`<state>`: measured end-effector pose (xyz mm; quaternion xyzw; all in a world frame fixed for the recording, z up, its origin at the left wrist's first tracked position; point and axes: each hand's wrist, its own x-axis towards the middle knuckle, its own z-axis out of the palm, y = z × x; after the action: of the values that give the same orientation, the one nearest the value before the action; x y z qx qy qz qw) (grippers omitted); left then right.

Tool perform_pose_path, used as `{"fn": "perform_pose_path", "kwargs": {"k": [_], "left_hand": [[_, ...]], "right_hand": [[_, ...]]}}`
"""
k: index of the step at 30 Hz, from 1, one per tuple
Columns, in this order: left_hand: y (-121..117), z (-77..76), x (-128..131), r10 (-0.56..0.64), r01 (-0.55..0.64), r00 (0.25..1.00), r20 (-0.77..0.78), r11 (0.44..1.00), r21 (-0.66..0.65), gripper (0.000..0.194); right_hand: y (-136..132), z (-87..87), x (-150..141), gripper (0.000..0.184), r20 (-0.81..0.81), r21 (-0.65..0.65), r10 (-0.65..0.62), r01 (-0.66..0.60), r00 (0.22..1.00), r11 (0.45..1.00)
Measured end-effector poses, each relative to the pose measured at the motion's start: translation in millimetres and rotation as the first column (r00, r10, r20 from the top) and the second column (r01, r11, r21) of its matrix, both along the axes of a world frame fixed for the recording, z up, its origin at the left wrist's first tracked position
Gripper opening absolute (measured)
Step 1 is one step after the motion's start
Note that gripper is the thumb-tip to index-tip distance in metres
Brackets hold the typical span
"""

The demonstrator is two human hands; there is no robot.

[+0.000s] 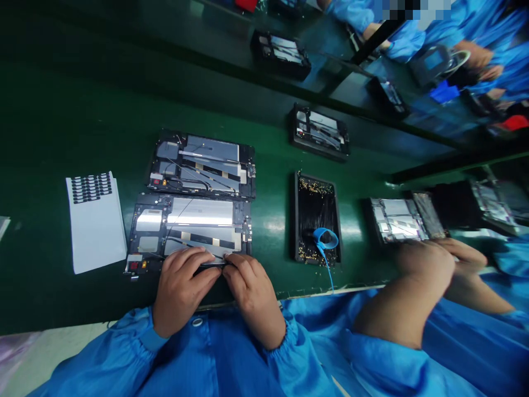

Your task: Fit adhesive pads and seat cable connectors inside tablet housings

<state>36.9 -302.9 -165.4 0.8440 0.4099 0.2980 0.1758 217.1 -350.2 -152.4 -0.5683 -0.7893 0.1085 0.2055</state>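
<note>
An opened, tablet-like electronic device [200,212] lies flat on the green table in front of me, its battery, black strips and thin wires exposed. My left hand [184,284] and my right hand [250,289] meet at its near edge. Both have fingers bent and tips drawn together, almost touching each other; whatever is pinched between them is hidden or too small to name. Just beyond lies a second opened device [210,162], its near side close against the first. Left of them is a white sheet [99,237] with rows of small black pieces [91,187] stuck along its top.
Right of my hands, a black tray [296,220] holds many thin black cables with gold-coloured ends, a blue wrist strap [326,238] lying across it. Another device in a black holder [320,132] sits behind. A co-worker's hands [425,264] work close at right. A shelf runs along the back.
</note>
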Motion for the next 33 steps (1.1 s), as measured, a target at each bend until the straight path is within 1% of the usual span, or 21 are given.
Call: {"fn": "perform_pose_path", "kwargs": {"k": [7,9,11,13,15,17,21,27,33], "left_hand": [[-0.4,-1.9,-0.9,-0.014,0.014,1.0,-0.019,1.0,-0.016,0.01],[-0.4,-1.8,-0.9,-0.017,0.016,0.999,-0.028,1.0,-0.024,0.01],[-0.1,-1.0,-0.5,-0.012,0.011,0.999,-0.036,0.999,-0.033,0.01],[0.3,0.4,0.6,-0.005,0.003,0.999,-0.041,0.999,-0.044,0.01],[1.0,2.1,2.3,0.001,-0.003,0.999,-0.047,0.999,-0.053,0.007],[2.0,3.7,4.3,0.009,-0.013,0.998,-0.058,0.998,-0.056,0.004],[4.3,5.4,7.6,0.014,-0.018,0.998,-0.068,0.998,-0.054,0.005],[6.3,5.2,8.4,0.02,-0.024,0.997,-0.071,0.998,-0.063,0.007],[5.9,3.6,7.9,0.009,-0.014,0.997,-0.078,0.998,-0.061,0.008]], "right_hand": [[0.4,-3.0,1.0,0.019,-0.034,0.004,-0.005,0.005,0.999,1.0],[0.1,-4.9,3.5,0.018,-0.089,-0.002,-0.001,0.001,0.996,1.0],[-1.3,-7.4,7.4,0.017,-0.176,-0.005,-0.01,0.009,0.984,1.0],[-3.8,-10.0,11.5,0.017,-0.246,-0.001,-0.045,0.046,0.968,0.999],[-6.4,-11.7,14.5,0.017,-0.271,0.003,-0.08,0.083,0.959,0.997],[-7.9,-12.3,15.7,0.017,-0.28,0.006,-0.097,0.103,0.955,0.995],[-6.4,-11.5,14.4,0.016,-0.282,0.01,-0.111,0.119,0.953,0.993],[-1.9,-10.0,12.8,0.015,-0.235,0.018,-0.092,0.099,0.968,0.995],[-2.2,-8.9,10.7,0.014,-0.231,0.013,-0.101,0.107,0.968,0.994]]}}
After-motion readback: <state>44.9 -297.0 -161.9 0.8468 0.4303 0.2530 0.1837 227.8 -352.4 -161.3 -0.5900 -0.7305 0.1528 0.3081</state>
